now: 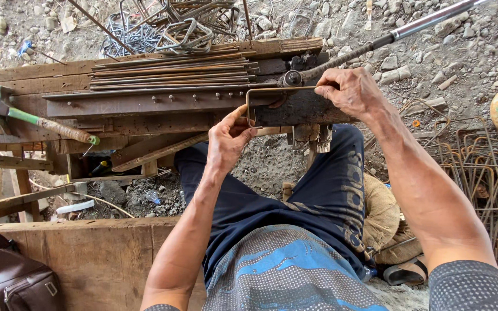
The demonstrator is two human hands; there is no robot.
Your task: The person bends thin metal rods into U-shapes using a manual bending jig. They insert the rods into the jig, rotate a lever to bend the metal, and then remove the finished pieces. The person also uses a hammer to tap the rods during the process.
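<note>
The left hand (226, 141) and right hand (350, 92) both grip a bent rod (272, 89) on the desk (145, 106). Straight rods (174, 72) lie beyond the left hand, a hammer (36, 118) far to its left, and what look like finished loops (485, 173) right of the right hand.

Even, bright daylight throughout, soft short shadows beneath the tabletop (145, 106), no glare, focus sharp at centre, mild wide-angle bending toward frame edges.

rusty brown rod (272, 90), green-handled hammer (24, 117), navy trousers (295, 201), brown bag (15, 279).
</note>
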